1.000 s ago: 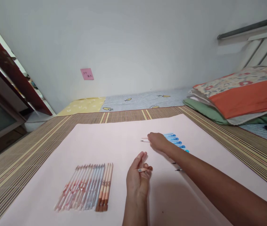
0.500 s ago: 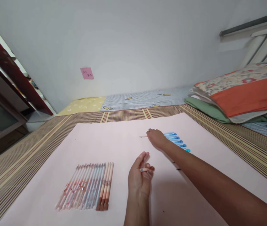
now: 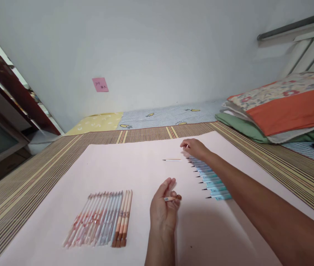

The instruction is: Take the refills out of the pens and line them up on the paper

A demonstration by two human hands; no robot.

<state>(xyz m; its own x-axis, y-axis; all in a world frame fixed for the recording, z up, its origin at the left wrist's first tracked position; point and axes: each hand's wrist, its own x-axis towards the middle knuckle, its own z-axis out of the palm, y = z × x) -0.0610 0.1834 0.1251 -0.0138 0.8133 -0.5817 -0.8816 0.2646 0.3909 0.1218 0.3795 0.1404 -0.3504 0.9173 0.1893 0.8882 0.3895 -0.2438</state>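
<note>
My left hand point(image 3: 164, 207) rests palm up on the pink sheet point(image 3: 135, 221), its fingers curled round a small pen cap point(image 3: 169, 199). My right hand point(image 3: 196, 148) hovers at the far end of a row of several blue uncapped pens point(image 3: 209, 179), fingers bent; I cannot see anything in them. A single thin pen refill point(image 3: 171, 160) lies alone on the sheet just left of that hand. A second row of several capped pens point(image 3: 101, 218), pink, blue and orange, lies at the near left.
The pink sheet covers a striped mat point(image 3: 21, 188) on a bed. Folded bedding and an orange pillow point(image 3: 287, 107) are stacked at the right. A wall with a pink note point(image 3: 100, 84) stands behind; dark furniture point(image 3: 4, 103) is at the left.
My right hand has lifted off the thin refill and moved back and right, uncovering the blue pen row. The refill now lies alone. My left hand has stayed put.
</note>
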